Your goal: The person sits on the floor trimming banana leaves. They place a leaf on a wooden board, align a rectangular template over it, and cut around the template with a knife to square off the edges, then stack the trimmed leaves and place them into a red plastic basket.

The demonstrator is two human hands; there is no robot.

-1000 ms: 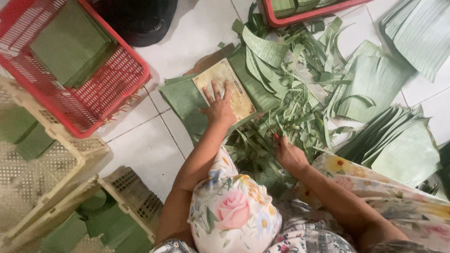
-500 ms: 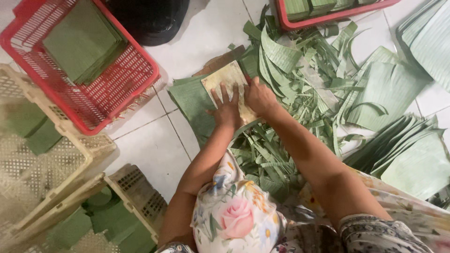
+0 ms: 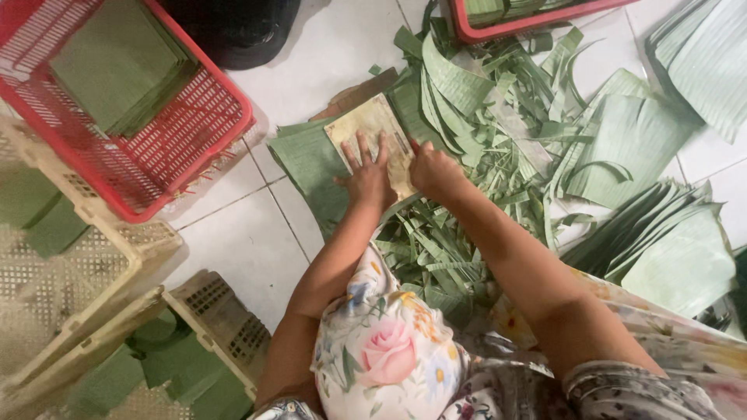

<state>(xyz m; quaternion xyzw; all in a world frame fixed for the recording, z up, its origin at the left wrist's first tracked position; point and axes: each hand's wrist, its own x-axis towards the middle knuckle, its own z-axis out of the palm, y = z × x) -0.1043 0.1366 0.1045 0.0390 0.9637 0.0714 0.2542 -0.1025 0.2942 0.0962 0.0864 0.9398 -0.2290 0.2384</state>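
Note:
A worn tan cardboard template (image 3: 368, 124) lies on a stack of green banana leaves (image 3: 305, 165) on the tiled floor. My left hand (image 3: 369, 175) presses flat on the template with fingers spread. My right hand (image 3: 434, 169) is curled at the template's right edge, touching it and the leaves beneath. What it grips is hidden by the fingers. Cut leaf strips (image 3: 498, 101) are heaped just right of both hands.
A red basket (image 3: 210, 140) holding cut green leaf squares stands at upper left. Beige crates (image 3: 117, 264) with more leaf pieces sit at lower left. Another red basket (image 3: 475, 31) is at the top. Folded leaf piles (image 3: 669, 241) lie on the right. A black object (image 3: 233, 31) sits at the top.
My right hand rose from the leaf scraps near my lap to the template's right edge. My left hand stayed pressed on the template.

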